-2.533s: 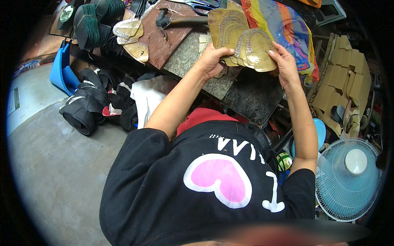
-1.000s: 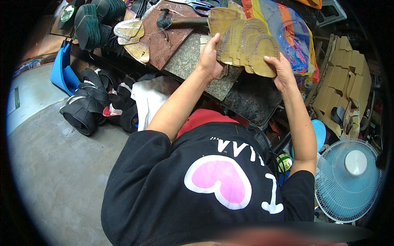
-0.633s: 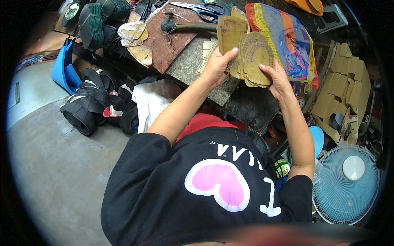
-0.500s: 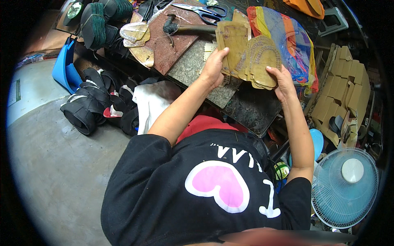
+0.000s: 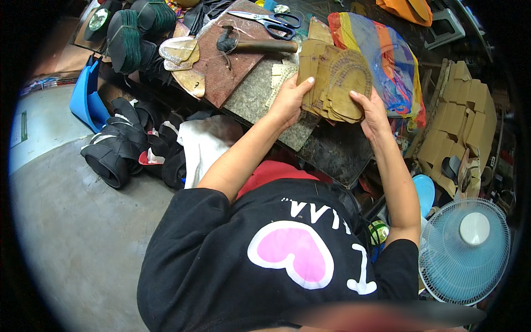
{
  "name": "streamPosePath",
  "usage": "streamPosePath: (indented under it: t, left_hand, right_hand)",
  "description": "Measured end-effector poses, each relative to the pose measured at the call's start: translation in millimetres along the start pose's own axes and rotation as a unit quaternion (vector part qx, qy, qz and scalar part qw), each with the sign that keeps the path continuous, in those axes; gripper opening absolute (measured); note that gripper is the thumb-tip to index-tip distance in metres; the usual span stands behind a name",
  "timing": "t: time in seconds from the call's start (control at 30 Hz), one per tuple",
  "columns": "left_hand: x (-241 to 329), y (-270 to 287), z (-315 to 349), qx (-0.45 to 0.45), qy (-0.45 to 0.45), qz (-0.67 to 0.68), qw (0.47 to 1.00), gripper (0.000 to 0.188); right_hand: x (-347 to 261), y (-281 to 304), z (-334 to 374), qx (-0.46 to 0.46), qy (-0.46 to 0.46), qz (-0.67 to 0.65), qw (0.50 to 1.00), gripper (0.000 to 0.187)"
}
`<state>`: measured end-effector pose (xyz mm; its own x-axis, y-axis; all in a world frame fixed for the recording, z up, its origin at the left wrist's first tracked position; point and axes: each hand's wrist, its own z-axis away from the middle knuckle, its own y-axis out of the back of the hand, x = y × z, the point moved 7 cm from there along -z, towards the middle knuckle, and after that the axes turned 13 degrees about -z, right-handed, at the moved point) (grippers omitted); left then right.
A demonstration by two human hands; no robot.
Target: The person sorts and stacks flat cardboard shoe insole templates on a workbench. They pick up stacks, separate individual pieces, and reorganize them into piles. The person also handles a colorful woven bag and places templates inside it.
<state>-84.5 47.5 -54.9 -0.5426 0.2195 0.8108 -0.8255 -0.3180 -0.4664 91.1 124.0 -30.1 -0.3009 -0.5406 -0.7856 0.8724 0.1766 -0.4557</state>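
Left hand (image 5: 287,99) and right hand (image 5: 371,113) gripping tan insole stack (image 5: 334,83), striped plastic bag (image 5: 381,61) behind.

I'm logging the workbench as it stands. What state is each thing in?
Stack of tan insole cutouts: fanned, held off the bench.
Left hand: gripping the stack's left edge.
Right hand: gripping its lower right edge.
Scissors: lying closed.
Hammer: lying flat on the brown board.
Fan: blades hidden; cannot tell if running.

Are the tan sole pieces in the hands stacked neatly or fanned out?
Fanned out. The sole pieces overlap with their edges staggered, held between the left hand and the right hand above the stone slab.
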Motion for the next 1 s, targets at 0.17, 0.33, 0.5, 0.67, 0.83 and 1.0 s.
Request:
streamPosePath:
  t: [0.17, 0.33, 0.5, 0.67, 0.83, 1.0]
  left_hand:
    - [-7, 2, 3, 0.025, 0.036, -0.023, 0.999, 0.038]
    - [-7, -1, 5, 0.045, 0.03, 0.14, 0.989, 0.035]
    - [-1, -3, 5, 0.053, -0.038, 0.009, 0.998, 0.034]
    - [-2, -4, 3, 0.038, -0.021, -0.025, 0.999, 0.034]
    - [-11, -16, 1, 0.014, -0.009, 0.03, 0.999, 0.035]
    - [25, 9, -5, 0.026, -0.082, -0.262, 0.961, 0.034]
  right_hand:
    - [3, 5, -1, -0.004, -0.006, -0.008, 1.0, 0.061]
    - [8, 8, 1, 0.007, -0.022, -0.031, 0.999, 0.063]
    - [7, 3, 2, -0.004, -0.02, -0.024, 1.0, 0.064]
    - [4, 0, 4, -0.009, -0.022, -0.022, 0.999, 0.061]
    - [7, -2, 6, -0.03, -0.03, -0.026, 0.999, 0.058]
    - [-18, 4, 15, -0.006, 0.009, 0.022, 1.0, 0.05]
